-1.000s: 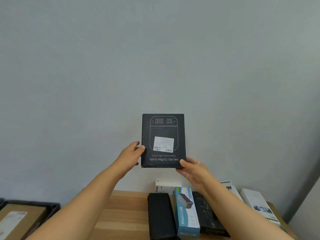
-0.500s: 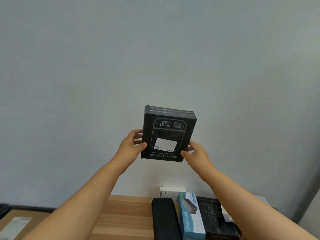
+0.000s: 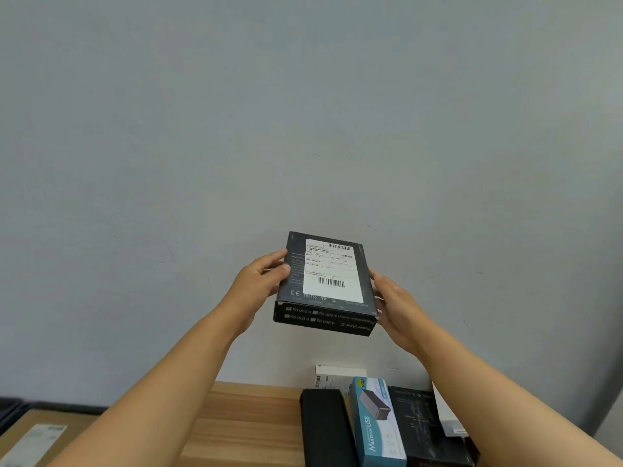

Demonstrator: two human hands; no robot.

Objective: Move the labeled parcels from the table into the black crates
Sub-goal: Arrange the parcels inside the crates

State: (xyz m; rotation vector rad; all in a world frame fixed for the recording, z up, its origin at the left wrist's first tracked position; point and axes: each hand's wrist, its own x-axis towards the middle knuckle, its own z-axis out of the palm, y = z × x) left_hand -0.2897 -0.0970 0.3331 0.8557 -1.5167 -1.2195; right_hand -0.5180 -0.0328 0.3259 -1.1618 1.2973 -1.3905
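Note:
I hold a black coffee-scale box up in front of the wall, above the table. Its back face with a large white shipping label is turned toward me. My left hand grips the box's left edge, thumb on the top face. My right hand holds the right edge, fingers curled behind it. On the wooden table below lie more parcels: a plain black box, a teal USB hub box, a dark box and a white box.
At the lower left a cardboard parcel with a label lies in a black crate. The grey wall stands right behind the table. Another white box shows past my right forearm.
The box has been flipped over: its printed front faced me before, now the back with the shipping label does. Both hands shifted along the box's sides and sit slightly lower.

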